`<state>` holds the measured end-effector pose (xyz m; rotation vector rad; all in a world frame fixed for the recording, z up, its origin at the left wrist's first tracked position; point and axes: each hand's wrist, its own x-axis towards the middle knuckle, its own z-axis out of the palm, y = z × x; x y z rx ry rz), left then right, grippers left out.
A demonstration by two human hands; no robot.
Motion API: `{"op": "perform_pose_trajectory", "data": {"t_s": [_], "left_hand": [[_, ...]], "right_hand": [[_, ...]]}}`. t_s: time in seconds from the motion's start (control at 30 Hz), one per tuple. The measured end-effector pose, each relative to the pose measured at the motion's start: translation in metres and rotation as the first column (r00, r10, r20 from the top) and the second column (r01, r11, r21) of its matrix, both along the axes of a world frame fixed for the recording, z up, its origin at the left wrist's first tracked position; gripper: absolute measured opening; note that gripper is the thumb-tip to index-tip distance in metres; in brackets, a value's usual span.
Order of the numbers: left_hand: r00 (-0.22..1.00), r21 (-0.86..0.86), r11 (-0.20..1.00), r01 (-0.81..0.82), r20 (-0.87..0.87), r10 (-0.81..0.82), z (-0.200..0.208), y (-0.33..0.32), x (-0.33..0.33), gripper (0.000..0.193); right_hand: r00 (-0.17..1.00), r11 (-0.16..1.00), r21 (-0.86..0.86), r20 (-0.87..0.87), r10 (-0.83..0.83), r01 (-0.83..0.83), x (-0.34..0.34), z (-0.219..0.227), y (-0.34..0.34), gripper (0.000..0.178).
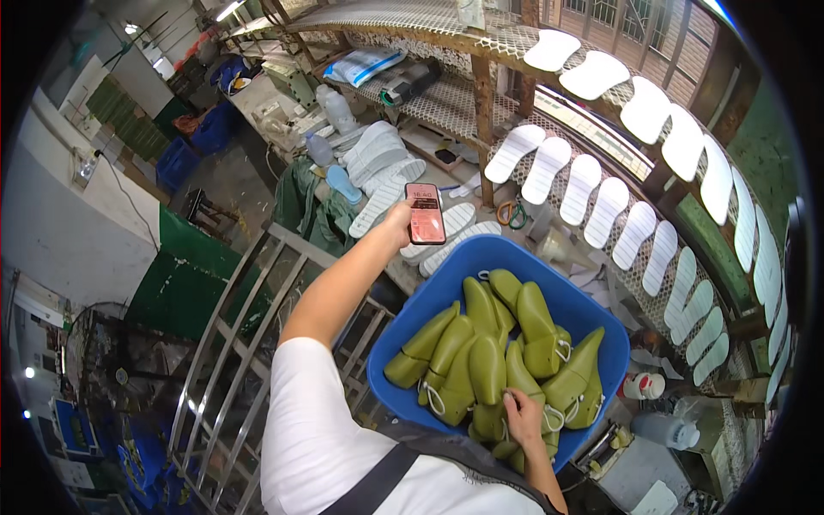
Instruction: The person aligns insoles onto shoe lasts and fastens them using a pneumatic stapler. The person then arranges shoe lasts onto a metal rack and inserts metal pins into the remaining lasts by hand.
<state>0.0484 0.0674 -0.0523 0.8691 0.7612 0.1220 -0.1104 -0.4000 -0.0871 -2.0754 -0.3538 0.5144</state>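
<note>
My left hand [398,227] is closed round a smartphone [427,216] with its lit, pinkish screen facing up, above the bench left of the bin. A blue plastic bin [384,348] stands in front of me, filled with green shoe lasts [487,369] lying at various angles. Several of them carry white cord loops [435,400]. Inside the bin's near right part, my right hand [524,419] rests among the lasts with its fingers curled in. What those fingers pinch, if anything, is hidden.
White insoles [584,182] line the mesh shelves at right. More white soles [378,159] lie on the bench, near scissors [512,213] and plastic bottles [337,112]. A metal rack [225,330] stands at left. Another bottle [665,431] lies right of the bin.
</note>
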Motion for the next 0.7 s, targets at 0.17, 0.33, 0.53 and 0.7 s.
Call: {"op": "perform_pose_trajectory", "data": {"t_s": [0.17, 0.33, 0.53, 0.7], "left_hand": [[0.895, 0.692, 0.635, 0.345, -0.446, -0.001, -0.077, 0.105, 0.068, 0.046], [0.788, 0.726, 0.333, 0.601, -0.607, -0.1, -0.119, 0.06, 0.144, 0.052], [0.845, 0.849, 0.074, 0.523, -0.505, -0.178, -0.092, 0.076, 0.168, 0.039], [0.708, 0.733, 0.004, -0.68, 0.655, 0.263, 0.02, 0.145, 0.186, 0.028]], "right_hand": [[0.988, 0.991, -0.035, 0.085, -0.125, 0.128, 0.007, -0.007, 0.022, 0.027], [0.926, 0.884, -0.276, 0.136, -0.352, 0.377, 0.005, 0.001, 0.025, 0.024], [0.937, 0.807, -0.477, 0.155, -0.312, 0.348, 0.009, 0.015, 0.037, 0.025], [0.961, 0.786, -0.553, 0.177, -0.212, 0.276, 0.007, 0.007, 0.037, 0.028]]}}
